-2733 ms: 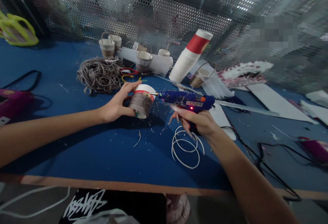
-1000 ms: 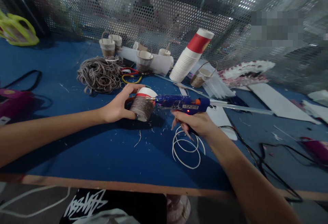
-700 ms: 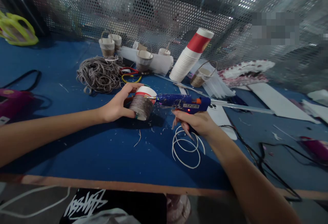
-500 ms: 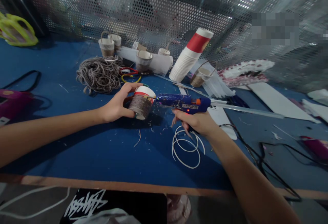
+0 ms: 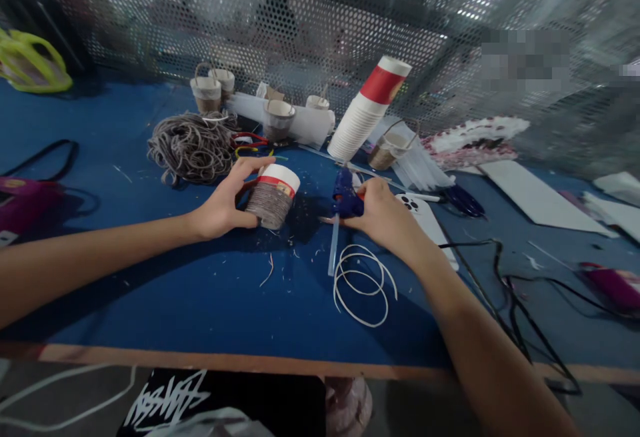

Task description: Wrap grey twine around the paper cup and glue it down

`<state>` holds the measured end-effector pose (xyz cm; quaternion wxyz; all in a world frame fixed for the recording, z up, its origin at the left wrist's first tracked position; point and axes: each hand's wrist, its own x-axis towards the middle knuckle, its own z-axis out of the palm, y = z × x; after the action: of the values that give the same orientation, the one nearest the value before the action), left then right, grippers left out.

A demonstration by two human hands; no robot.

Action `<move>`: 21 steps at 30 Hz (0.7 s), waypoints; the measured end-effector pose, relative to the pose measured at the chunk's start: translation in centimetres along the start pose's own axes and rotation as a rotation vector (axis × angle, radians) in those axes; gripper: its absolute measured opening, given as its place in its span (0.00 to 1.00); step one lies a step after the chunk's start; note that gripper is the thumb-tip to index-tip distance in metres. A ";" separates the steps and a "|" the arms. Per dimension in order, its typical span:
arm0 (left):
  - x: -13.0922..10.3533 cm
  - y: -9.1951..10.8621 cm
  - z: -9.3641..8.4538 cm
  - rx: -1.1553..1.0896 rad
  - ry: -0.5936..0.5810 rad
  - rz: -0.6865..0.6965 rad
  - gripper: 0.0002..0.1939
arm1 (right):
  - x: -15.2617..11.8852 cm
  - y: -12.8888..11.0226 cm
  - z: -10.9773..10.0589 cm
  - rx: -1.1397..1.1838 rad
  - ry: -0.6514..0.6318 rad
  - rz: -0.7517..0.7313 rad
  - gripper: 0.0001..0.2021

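My left hand is closed round a paper cup that lies tilted, its lower part wound with grey-brown cord and its red and white band bare. My right hand grips a blue glue gun, which stands over the table with a clear glue stick pointing toward me. Just below the gun lies a loose coil of white cord. A white phone lies partly under my right wrist.
Behind my left hand are a heap of grey cord and scissors. Small cord-wrapped cups and a leaning stack of paper cups stand at the back. Black cables run along the right.
The glue gun has swung from pointing left at the cup to an end-on pose, its stick now toward me. Its nozzle has left the cup, which my left hand still holds.
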<state>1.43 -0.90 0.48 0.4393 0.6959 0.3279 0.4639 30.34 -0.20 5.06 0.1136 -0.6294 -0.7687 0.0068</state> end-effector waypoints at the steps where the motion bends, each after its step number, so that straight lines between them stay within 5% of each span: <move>1: 0.0 0.0 -0.1 -0.032 -0.028 -0.010 0.42 | 0.0 0.2 -0.4 0.038 -0.082 0.004 0.32; 4: 0.0 -0.3 -0.3 -0.176 -0.093 -0.040 0.43 | -0.2 0.2 -2.0 0.137 -0.235 0.026 0.36; 8: 0.1 -1.0 -0.3 -0.336 -0.116 -0.036 0.44 | -1.2 -0.9 -3.5 0.190 -0.056 -0.059 0.43; 13: 0.3 -0.8 -0.3 -0.424 -0.164 -0.034 0.45 | -2.6 -3.1 -2.0 0.425 0.293 -0.416 0.14; 15: 0.4 -0.7 -0.3 -0.438 -0.169 -0.046 0.45 | -3.1 -3.9 -1.0 0.468 0.354 -0.506 0.11; 21: 0.4 -0.6 -0.1 -0.466 -0.183 -0.065 0.46 | -3.9 -5.1 0.6 0.547 0.096 -0.701 0.18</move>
<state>1.45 -0.31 0.07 0.6304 0.6040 0.1934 0.4476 26.03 -4.95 4.65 0.3068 -0.2772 -0.8994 0.1419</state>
